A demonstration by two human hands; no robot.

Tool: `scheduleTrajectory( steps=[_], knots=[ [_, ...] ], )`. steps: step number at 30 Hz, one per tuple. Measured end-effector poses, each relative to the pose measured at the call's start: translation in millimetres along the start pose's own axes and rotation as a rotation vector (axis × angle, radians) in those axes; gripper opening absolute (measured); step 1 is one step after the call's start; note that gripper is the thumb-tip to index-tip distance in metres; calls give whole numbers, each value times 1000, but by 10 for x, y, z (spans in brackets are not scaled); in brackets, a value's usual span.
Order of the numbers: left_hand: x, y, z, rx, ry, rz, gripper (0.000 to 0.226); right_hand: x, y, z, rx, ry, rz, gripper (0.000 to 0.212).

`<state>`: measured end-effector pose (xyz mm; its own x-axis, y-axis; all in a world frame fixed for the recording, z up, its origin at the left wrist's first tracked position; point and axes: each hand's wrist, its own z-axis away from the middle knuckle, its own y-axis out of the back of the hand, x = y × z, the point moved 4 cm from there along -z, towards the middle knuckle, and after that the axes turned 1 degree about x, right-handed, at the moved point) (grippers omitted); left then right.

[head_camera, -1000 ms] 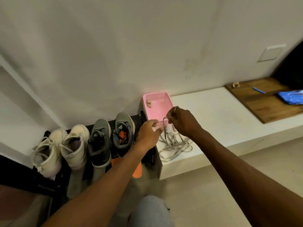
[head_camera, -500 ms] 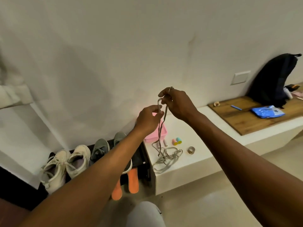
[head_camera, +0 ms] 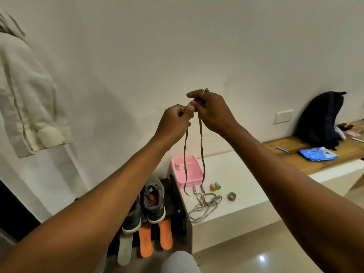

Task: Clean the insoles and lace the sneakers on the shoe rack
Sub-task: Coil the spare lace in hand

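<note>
My left hand (head_camera: pixel 174 123) and my right hand (head_camera: pixel 211 110) are raised in front of the wall and pinch the same grey shoelace (head_camera: pixel 202 154) at its top. Two strands hang down from the fingers, their ends just above the white ledge (head_camera: pixel 246 196). A second grey lace (head_camera: pixel 204 205) lies tangled on the ledge. Below, a pair of grey sneakers (head_camera: pixel 152 201) sits on the dark shoe rack (head_camera: pixel 173 200). Two orange insoles (head_camera: pixel 155 238) and a pale insole (head_camera: pixel 125 249) lean out in front of it.
A pink tray (head_camera: pixel 194 181) stands on the ledge beside small coloured rolls (head_camera: pixel 215 186) and a tape roll (head_camera: pixel 231 196). A wooden board (head_camera: pixel 295 154) at right carries a blue packet (head_camera: pixel 318 154), a pen and a black backpack (head_camera: pixel 321 119). A pale jacket (head_camera: pixel 25 91) hangs at left.
Both hands have lifted the lace up off the ledge, so it now hangs almost free. The view has risen with them, and the white sneakers have dropped out of sight.
</note>
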<state>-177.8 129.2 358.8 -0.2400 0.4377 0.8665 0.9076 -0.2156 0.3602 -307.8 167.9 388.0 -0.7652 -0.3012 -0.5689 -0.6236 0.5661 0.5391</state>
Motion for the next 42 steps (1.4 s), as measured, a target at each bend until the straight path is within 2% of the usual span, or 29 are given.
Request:
scheduleTrajectory(
  steps=[6,10,15,24,27,29,32,34,38,42],
  knots=[
    [378,371,167,42,-63,19,29,-554,143,-100,37,91,-69,22],
    [585,649,276,90,-78,129,31,-852,211,-145,44,106,-108,19],
    [637,1127,349,263,15,325,34,-1119,182,-192,-85,87,-102,26],
    [314,1923,504,519,91,541,33,-1270,219,-302,-67,83,37,36],
    [188,1972,573,443,131,415,28,-1344,157,-280,-99,90,25,36],
    [176,1912,627,330,137,249,48,-1447,70,-261,-136,111,34,36],
    [298,1785,711,202,33,24,73,-1603,-91,-233,-196,140,33,37],
    [403,1704,746,133,-28,-61,66,-1676,-194,-205,-222,148,19,43],
    [500,1616,783,43,-61,-125,29,-1744,-348,-136,-272,155,-41,49],
    [473,1640,804,48,-65,-125,26,-1724,-412,-91,-301,149,-66,50]
  ],
)
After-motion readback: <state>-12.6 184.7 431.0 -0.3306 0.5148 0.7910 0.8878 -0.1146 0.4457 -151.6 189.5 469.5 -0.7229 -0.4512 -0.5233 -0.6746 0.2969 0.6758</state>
